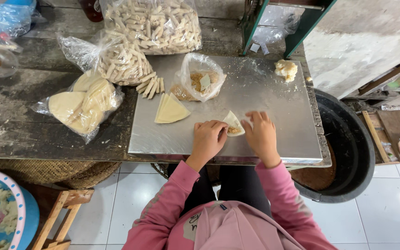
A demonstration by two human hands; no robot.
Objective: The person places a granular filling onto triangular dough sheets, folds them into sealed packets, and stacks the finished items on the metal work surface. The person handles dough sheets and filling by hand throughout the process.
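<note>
A worn, dark wooden table over white floor tiles carries a dull, flour-dusted metal sheet. On it lie a stack of pale triangular wrappers, an open plastic bag of crumbly filling and a dough lump. Between both hands sits a small wrapper triangle with brown filling; the left hand curls fingers onto its edge, the right hand presses spread fingers beside it.

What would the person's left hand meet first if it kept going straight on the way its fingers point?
The left hand points right, at the wrapper wedge with filling it already touches. Beyond that, it would likely meet the right hand on the steel sheet.
</note>
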